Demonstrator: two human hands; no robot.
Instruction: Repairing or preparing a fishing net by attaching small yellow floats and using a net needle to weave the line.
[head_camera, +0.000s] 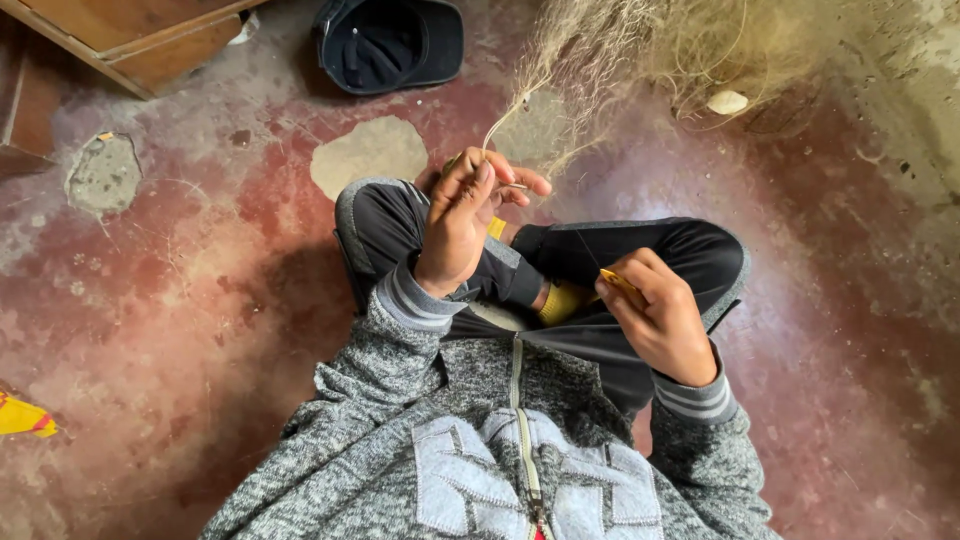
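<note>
We sit cross-legged on the worn red floor (180, 300), looking down at our own lap, with a grey zip jacket (500, 460) filling the bottom of the view and dark trousers (640, 250) across our knees. Our left hand (462, 225) is raised in front of us, its fingers (480, 180) curled in and pinched together on a pale strand of the fishing net (620, 50), which runs up from the fingertips to the loose tangled heap of fine mesh lying on the floor ahead of us. The hand is closed around that strand, not spread. Our right hand (660, 315) rests lower, just above the right knee, fingers folded shut around a small yellow tool (618, 282) whose tip shows between thumb and forefinger; we cannot tell its full shape because the hand covers most of it. The two hands are apart, with the bent legs between them. Beyond the net, near the top of the view, a dark cap (390, 45) lies upside down on the floor, and a wooden box (140, 35) sits in the top left corner. A scrap of yellow wrapper (22, 415) lies at the far left edge.
</note>
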